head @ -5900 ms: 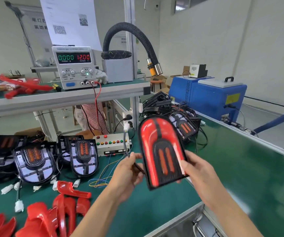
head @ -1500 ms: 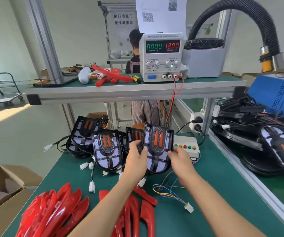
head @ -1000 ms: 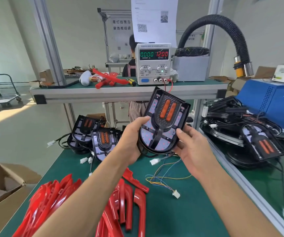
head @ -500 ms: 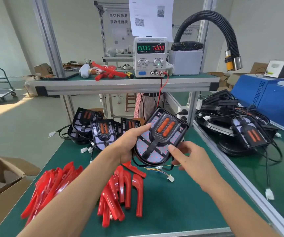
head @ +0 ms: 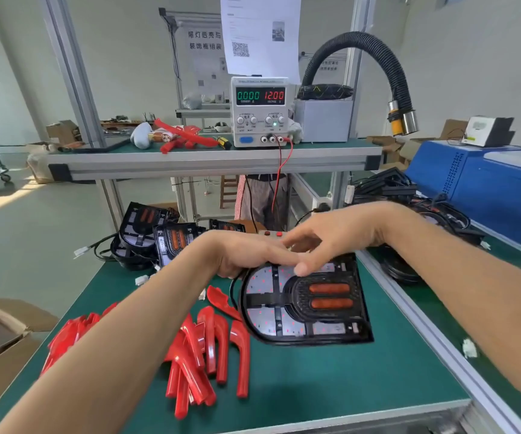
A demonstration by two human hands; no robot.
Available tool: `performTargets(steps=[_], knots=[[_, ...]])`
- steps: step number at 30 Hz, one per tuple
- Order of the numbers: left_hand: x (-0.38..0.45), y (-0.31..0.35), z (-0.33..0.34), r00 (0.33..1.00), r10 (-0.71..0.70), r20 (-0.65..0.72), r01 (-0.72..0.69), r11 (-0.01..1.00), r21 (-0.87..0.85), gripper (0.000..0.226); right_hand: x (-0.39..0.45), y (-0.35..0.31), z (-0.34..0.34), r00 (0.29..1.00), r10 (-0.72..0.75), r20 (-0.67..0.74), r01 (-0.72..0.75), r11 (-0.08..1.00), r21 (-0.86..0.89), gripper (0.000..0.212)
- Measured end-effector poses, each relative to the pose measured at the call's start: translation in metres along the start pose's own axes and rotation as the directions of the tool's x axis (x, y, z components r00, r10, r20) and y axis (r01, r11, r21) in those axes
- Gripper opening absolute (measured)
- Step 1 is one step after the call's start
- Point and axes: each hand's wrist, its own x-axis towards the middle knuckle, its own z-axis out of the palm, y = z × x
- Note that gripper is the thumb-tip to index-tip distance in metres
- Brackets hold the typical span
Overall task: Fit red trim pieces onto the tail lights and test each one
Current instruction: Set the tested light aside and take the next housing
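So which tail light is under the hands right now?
The tail light lying flat beside the red trim pieces, touched by both hands; the others stand stacked behind.

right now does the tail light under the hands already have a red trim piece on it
No: the tail light shows its bare black and grey face, and the red trim pieces lie loose on the table.

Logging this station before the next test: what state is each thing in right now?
Tail light: flat on the mat, no red trim fitted, unlit.
Left hand: holds the light's far edge.
Right hand: fingers relaxed above the light.
Red trim pieces: loose in a heap.
Power supply: on, reading 0.000 and 12.00.
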Motion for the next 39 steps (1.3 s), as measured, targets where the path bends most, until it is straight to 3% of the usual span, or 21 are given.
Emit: performTargets(steps=[3,9,13,15,18,22,24,27,31,35,39], knots=[[-0.002,0.0,-0.005,0.998,-0.047,0.029,0.046,0.999,0.01,0.031,0.01,0.015,0.018,0.996,-0.061,0.063,0.047,0.979,0.196,0.045],[0.002,-0.005,-0.002,0.982,-0.162,0.098,0.143,0.973,0.179,0.042,0.015,0.046,0.05,0.991,-0.086,0.1,0.019,0.843,0.538,0.05],[0.01,0.001,0.0,0.987,-0.155,0.05,0.138,0.959,0.247,0.045,0.012,0.062,0.056,0.993,-0.092,0.072,0.024,0.763,0.645,0.04],[0.017,0.003,0.0,0.993,-0.118,-0.005,0.114,0.94,0.323,0.051,0.009,0.07,0.057,0.997,-0.066,0.033,0.026,0.733,0.68,0.037],[0.026,0.002,0.001,0.983,0.073,-0.169,0.005,0.906,0.424,0.051,0.002,0.086,0.061,0.999,-0.013,-0.044,0.042,0.665,0.746,0.026],[0.036,-0.022,-0.013,0.832,0.283,-0.477,-0.026,0.879,0.475,0.05,-0.013,0.115,0.082,0.979,0.127,-0.158,0.07,0.519,0.852,0.025],[0.035,-0.048,-0.026,0.767,0.32,-0.557,0.102,0.796,0.597,0.037,-0.02,0.132,0.101,0.955,0.228,-0.189,0.072,0.439,0.895,0.028],[0.027,-0.094,-0.041,0.783,0.221,-0.582,0.333,0.642,0.691,0.017,-0.028,0.157,0.139,0.918,0.36,-0.169,0.055,0.306,0.951,0.04],[0.024,-0.138,-0.05,0.773,0.126,-0.621,0.505,0.468,0.725,0.029,-0.028,0.171,0.185,0.914,0.4,-0.067,0.004,0.155,0.988,0.038],[0.037,-0.16,-0.055,0.842,0.088,-0.531,0.508,0.197,0.838,0.031,-0.023,0.176,0.203,0.92,0.39,-0.026,-0.02,0.113,0.993,0.03],[0.049,-0.167,-0.059,0.865,0.057,-0.498,0.488,0.131,0.863,0.03,-0.019,0.178,0.198,0.918,0.396,-0.023,-0.03,0.127,0.991,0.035]])
